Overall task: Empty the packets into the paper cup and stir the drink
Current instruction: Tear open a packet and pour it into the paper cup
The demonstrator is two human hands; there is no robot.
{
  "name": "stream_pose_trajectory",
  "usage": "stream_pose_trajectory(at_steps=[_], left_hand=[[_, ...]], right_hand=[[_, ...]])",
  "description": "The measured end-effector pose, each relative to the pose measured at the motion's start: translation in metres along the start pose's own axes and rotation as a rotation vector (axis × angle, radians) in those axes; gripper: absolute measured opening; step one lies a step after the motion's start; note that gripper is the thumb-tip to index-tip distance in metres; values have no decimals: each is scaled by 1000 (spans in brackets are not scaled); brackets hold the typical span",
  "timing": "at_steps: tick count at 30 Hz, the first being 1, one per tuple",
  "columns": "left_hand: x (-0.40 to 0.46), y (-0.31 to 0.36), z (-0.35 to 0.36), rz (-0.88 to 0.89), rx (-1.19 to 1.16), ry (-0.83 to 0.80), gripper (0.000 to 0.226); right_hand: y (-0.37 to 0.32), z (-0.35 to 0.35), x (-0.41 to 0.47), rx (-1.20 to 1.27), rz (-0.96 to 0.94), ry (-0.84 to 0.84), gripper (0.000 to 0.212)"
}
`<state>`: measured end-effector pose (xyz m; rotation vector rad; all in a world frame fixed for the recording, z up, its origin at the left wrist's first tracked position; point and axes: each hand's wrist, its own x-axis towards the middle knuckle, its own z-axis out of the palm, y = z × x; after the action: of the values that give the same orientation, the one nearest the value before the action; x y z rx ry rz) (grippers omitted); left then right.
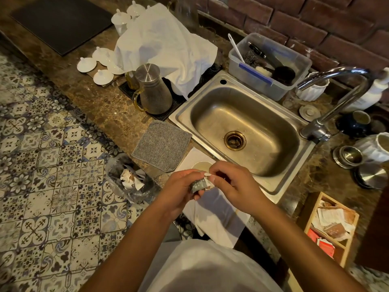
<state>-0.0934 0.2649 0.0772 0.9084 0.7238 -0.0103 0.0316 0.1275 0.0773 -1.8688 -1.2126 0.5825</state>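
Observation:
A small grey packet (199, 185) with white marks is held between both hands just in front of the sink. My left hand (179, 188) grips its lower part with curled fingers. My right hand (233, 184) pinches its upper end between thumb and fingertips. Right behind the hands, the paper cup (201, 166) stands on a white cloth (216, 216) at the counter's front edge; only the far part of its rim and some pale liquid show, the rest is hidden by my fingers.
A steel sink (242, 131) with a tap (328, 102) lies beyond the cup. A grey cloth (162, 145) and a metal jug (152, 89) sit to the left. A bin bag (130, 180) with torn wrappers hangs below. A wooden box (332, 226) of sachets stands at right.

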Motion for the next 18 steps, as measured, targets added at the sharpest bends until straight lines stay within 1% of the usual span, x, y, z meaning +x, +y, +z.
stream_pose_trajectory(at_steps=[3, 7, 10, 12, 14, 16, 18], left_hand=[[0, 1, -1, -13, -15, -6, 11], [-5, 4, -1, -39, -84, -45, 24], [-10, 5, -2, -27, -32, -56, 24], [-13, 4, 0, 8, 17, -58, 18], [-13, 3, 2, 43, 38, -31, 6], [-12, 2, 3, 74, 60, -4, 6], [-11, 3, 5, 100, 98, 6, 6]], right_hand=[[0, 5, -3, 14, 35, 50, 4], [-8, 3, -3, 245, 165, 82, 6], [-11, 1, -3, 295, 176, 101, 6], [-13, -2, -4, 393, 204, 48, 6], [-16, -7, -4, 508, 254, -28, 9], [-15, -10, -3, 507, 266, -81, 13], [-14, -12, -2, 440, 260, -122, 12]])
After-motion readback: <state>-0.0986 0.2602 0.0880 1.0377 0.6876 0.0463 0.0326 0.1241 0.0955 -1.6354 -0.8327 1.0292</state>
